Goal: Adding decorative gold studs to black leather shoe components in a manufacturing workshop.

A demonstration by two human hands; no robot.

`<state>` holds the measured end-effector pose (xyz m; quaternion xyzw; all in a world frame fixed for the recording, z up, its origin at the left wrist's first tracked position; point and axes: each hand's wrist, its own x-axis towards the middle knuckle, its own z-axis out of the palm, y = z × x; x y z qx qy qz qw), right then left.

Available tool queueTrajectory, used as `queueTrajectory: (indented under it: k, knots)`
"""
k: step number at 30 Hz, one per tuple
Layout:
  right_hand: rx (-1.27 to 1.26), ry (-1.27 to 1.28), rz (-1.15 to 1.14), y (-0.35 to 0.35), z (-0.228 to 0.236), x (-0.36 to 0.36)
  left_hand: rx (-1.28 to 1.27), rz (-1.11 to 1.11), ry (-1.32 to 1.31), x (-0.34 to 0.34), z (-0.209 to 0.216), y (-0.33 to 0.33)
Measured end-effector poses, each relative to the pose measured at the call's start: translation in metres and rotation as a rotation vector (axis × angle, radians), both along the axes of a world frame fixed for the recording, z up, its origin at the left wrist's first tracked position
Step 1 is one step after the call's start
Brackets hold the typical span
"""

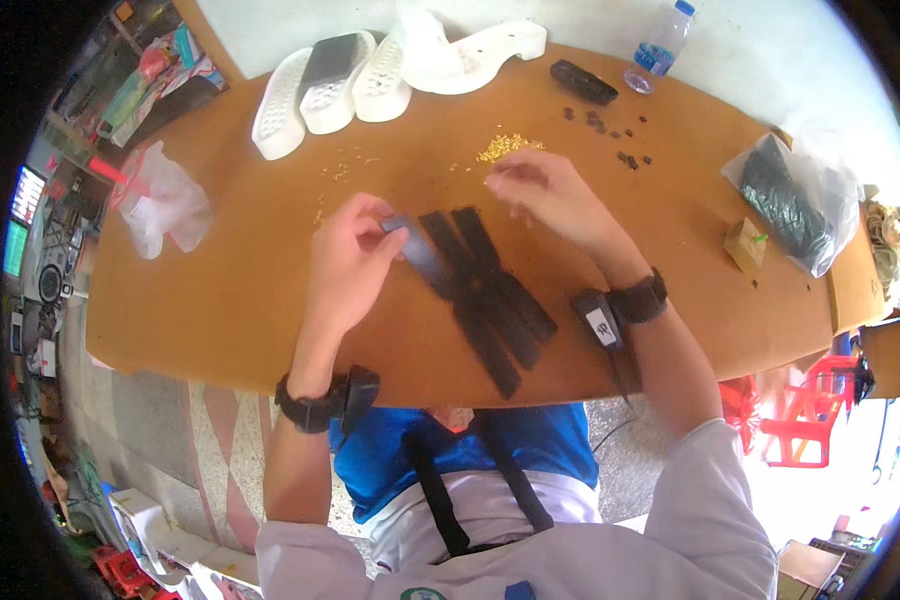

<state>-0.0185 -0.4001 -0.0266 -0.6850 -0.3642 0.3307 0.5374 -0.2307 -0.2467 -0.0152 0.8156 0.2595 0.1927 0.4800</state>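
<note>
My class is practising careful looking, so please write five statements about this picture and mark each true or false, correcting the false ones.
1. The left hand holds one end of a dark strip. True.
2. The clear bottle stands at the table's left end. False: it stands at the back of the table, right of centre.
3. Gold-coloured bits lie heaped near the right hand. True.
4. The white sole-shaped pieces lie along the table's near edge. False: they are at the back, by the wall.
5. Both wrists are bare. False: each wears a black band.
</note>
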Motion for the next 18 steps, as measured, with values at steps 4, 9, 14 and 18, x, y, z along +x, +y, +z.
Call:
queueTrajectory:
  k: [4, 9, 14, 18]
  knots:
    - [-0.056, -0.407, 0.401, -0.009, 0.031, -0.048, -0.272, 0.054, -0.139, 0.002, 0.027, -0.024]
    - [0.180, -0.598, 0.345, -0.012, 0.022, -0.067, -0.223, 0.036, -0.282, 0.000, 0.055, -0.055]
    - [0.081, 0.020, 0.383, -0.016, 0.042, -0.064, 0.023, 0.227, -0.426, -0.015, 0.045, -0.052]
    - [0.268, 0.564, 0.344, -0.008, 0.028, -0.075, -0.111, 0.263, -0.218, -0.024, 0.011, -0.050]
